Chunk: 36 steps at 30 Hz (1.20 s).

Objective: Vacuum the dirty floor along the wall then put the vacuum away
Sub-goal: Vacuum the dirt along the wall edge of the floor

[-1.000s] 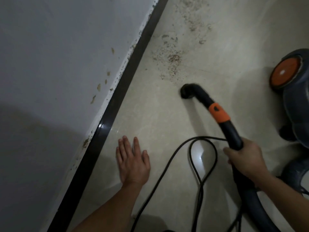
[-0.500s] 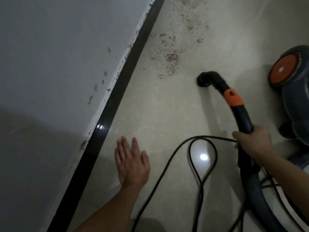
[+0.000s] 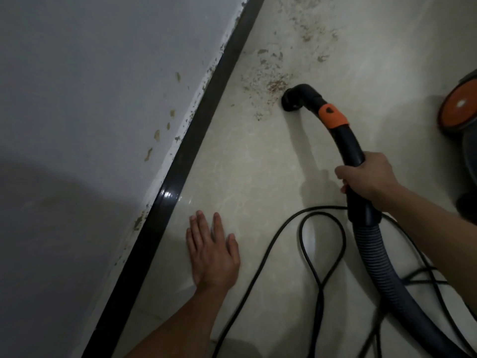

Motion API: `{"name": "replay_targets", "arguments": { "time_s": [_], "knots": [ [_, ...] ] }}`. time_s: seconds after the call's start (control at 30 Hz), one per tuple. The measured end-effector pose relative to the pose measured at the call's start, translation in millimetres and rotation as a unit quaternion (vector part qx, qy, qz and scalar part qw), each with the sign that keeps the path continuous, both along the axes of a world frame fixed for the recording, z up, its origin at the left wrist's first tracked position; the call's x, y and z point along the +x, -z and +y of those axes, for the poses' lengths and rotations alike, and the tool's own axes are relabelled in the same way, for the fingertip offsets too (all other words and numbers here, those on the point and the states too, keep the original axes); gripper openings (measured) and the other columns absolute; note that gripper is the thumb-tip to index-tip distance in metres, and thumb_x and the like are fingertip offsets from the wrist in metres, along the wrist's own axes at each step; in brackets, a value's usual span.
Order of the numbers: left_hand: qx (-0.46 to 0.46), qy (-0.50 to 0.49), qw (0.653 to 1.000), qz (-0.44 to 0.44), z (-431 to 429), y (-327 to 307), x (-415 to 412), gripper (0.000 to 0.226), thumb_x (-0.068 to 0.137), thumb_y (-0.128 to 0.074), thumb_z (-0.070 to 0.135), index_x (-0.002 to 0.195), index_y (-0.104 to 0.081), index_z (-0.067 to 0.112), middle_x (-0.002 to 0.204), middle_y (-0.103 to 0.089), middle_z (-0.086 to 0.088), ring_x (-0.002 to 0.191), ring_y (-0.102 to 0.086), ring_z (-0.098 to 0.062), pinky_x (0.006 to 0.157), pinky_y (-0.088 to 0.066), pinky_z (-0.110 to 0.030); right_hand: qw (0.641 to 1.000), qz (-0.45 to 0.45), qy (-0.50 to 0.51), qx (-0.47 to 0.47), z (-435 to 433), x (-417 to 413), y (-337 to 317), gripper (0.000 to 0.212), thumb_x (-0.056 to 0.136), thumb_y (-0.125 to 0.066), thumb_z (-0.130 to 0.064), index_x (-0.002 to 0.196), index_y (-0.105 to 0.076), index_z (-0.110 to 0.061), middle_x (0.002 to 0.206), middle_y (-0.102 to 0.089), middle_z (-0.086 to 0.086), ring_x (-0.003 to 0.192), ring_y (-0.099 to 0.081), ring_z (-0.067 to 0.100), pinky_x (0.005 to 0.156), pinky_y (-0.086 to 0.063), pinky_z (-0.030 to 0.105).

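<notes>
swung my nozzle point(image 3: 293, 100) back left onto the dirt point(image 3: 276, 85) | baseboard point(image 3: 180, 161) close, floor between open | cord point(image 3: 320, 254) loops nearby | right hand point(image 3: 366, 177) gripping hose handle point(image 3: 348, 143), left hand point(image 3: 210, 250) spread flat

Grey wall point(image 3: 90, 99) with chipped paint, glossy black skirting point(image 3: 165, 200), pale marbled tiles point(image 3: 245, 164)

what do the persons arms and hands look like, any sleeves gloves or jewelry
Both hands are bare: the left hand and the right hand have no gloves, and no rings, watch or bracelet show. Both forearms are uncovered as far as the frame shows, so no sleeve is visible on either arm. Nails look short and unpainted, though the dim light hides fine detail.
</notes>
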<state>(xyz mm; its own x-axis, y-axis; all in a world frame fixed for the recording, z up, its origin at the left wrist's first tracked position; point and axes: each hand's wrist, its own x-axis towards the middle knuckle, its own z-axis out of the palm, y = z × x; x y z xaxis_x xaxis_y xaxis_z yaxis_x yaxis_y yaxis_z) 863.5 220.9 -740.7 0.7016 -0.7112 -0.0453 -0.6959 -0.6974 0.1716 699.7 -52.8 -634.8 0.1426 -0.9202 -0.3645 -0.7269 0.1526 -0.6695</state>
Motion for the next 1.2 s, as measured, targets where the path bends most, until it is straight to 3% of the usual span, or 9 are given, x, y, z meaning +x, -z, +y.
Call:
{"name": "replay_targets", "arguments": {
  "time_s": [0.17,0.33,0.5,0.6,0.7,0.83,0.97,1.07,1.2],
  "knots": [
    [0.003,-0.005,1.000,0.009,0.1,-2.7,-0.4,0.063,0.093,-0.027,0.042,0.147,-0.038,0.010,0.155,-0.024,-0.024,0.145,-0.020,-0.037,0.117,-0.017,-0.049,0.992,0.051,-0.118,-0.003,37.1,-2.1,5.9,0.016,0.070,-0.074,-0.017,0.074,-0.059,-0.017,0.050,-0.064,0.002,0.037,-0.061,0.011,0.038,-0.044,0.021],
    [0.014,-0.001,1.000,0.009,1.2,0.0,-0.2,0.063,0.094,-0.028,0.042,0.148,-0.036,0.011,0.156,-0.023,-0.023,0.146,-0.018,-0.036,0.117,-0.014,-0.048,0.998,0.031,-0.038,-0.028,23.1,10.2,4.7,0.015,0.070,-0.073,-0.019,0.075,-0.059,-0.018,0.059,-0.067,0.008,0.047,-0.068,0.022,0.057,-0.061,0.045],
    [0.019,-0.002,1.000,0.009,0.1,-0.9,0.8,0.063,0.094,-0.029,0.042,0.148,-0.037,0.012,0.156,-0.023,-0.022,0.146,-0.019,-0.035,0.117,-0.015,-0.048,0.994,0.018,-0.105,0.012,25.5,34.4,4.9,0.017,0.072,-0.073,-0.016,0.079,-0.058,-0.018,0.061,-0.067,0.008,0.042,-0.066,0.019,0.044,-0.053,0.030],
    [0.019,-0.004,1.000,0.009,0.7,0.6,0.5,0.062,0.094,-0.030,0.043,0.148,-0.036,0.012,0.156,-0.023,-0.022,0.146,-0.018,-0.035,0.116,-0.017,-0.048,0.995,0.033,-0.091,-0.001,19.5,40.6,10.3,0.017,0.070,-0.073,-0.018,0.082,-0.061,-0.016,0.057,-0.067,0.006,0.042,-0.066,0.017,0.049,-0.055,0.031],
    [0.020,-0.002,1.000,0.006,1.0,2.6,0.7,0.062,0.094,-0.031,0.043,0.148,-0.035,0.013,0.156,-0.023,-0.022,0.146,-0.018,-0.034,0.116,-0.016,-0.048,0.997,0.018,-0.077,-0.011,-2.1,74.0,13.3,0.025,0.071,-0.074,-0.019,0.091,-0.062,-0.013,0.066,-0.068,0.007,0.042,-0.066,0.016,0.048,-0.053,0.027],
    [0.019,0.003,1.000,0.008,-0.1,2.8,0.3,0.062,0.094,-0.032,0.043,0.147,-0.037,0.013,0.156,-0.023,-0.022,0.146,-0.019,-0.035,0.116,-0.015,-0.048,0.993,0.000,-0.118,0.023,-10.7,107.0,9.8,0.024,0.072,-0.074,-0.014,0.091,-0.061,-0.009,0.072,-0.067,0.012,0.043,-0.066,0.020,0.048,-0.053,0.029],
    [0.019,0.005,1.000,0.010,1.0,1.0,0.6,0.062,0.094,-0.031,0.044,0.148,-0.036,0.012,0.156,-0.022,-0.022,0.146,-0.018,-0.034,0.116,-0.015,-0.047,0.985,0.032,-0.166,0.030,9.8,70.3,-5.2,0.017,0.074,-0.074,-0.009,0.075,-0.057,-0.013,0.056,-0.064,0.007,0.036,-0.061,0.012,0.035,-0.043,0.020],
    [0.023,0.002,1.000,0.014,1.1,0.4,1.7,0.063,0.094,-0.029,0.044,0.147,-0.037,0.012,0.156,-0.023,-0.022,0.146,-0.019,-0.034,0.116,-0.015,-0.047,0.979,0.081,-0.188,0.006,36.4,15.9,-10.6,0.017,0.071,-0.075,-0.011,0.070,-0.058,-0.014,0.046,-0.062,0.004,0.037,-0.061,0.011,0.040,-0.043,0.022],
    [0.013,0.002,1.000,0.014,1.0,-0.9,1.7,0.063,0.093,-0.030,0.043,0.146,-0.040,0.011,0.155,-0.025,-0.023,0.145,-0.021,-0.036,0.116,-0.017,-0.047,0.993,0.101,-0.064,-0.003,27.8,-30.3,-10.8,0.015,0.075,-0.076,-0.008,0.074,-0.061,-0.012,0.045,-0.063,0.005,0.038,-0.061,0.017,0.047,-0.046,0.026]
  ]
}}
